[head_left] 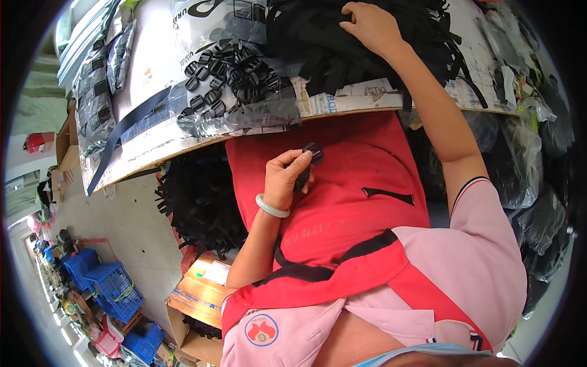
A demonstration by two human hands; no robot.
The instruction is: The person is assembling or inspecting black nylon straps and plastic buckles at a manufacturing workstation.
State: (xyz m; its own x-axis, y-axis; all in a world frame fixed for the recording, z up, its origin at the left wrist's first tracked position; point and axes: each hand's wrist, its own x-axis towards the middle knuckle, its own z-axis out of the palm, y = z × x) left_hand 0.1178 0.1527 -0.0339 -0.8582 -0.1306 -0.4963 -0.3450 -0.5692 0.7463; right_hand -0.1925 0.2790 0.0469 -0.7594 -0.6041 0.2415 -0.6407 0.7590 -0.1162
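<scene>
My left hand (286, 178), a pale bangle on its wrist, is above the red apron (342, 202). Its thumb and fingers are closed on a black plastic buckle (313, 153); the palm side is partly hidden. On the table's far part, my right hand (374, 28) reaches into a big heap of black webbing straps (318, 52). Its thumb and forefinger curl around a dark piece of strap at the heap's top. Left of the heap, loose black buckles (214, 79) lie on and beside clear plastic.
A single long black strap (125, 134) hangs over the table's front left edge (143, 164). Bagged buckles (95, 98) lie far left. Below the table sit another heap of black straps (199, 202) and an orange carton (199, 290). Blue crates (113, 287) stand on the floor; plastic bags (520, 159) crowd the right.
</scene>
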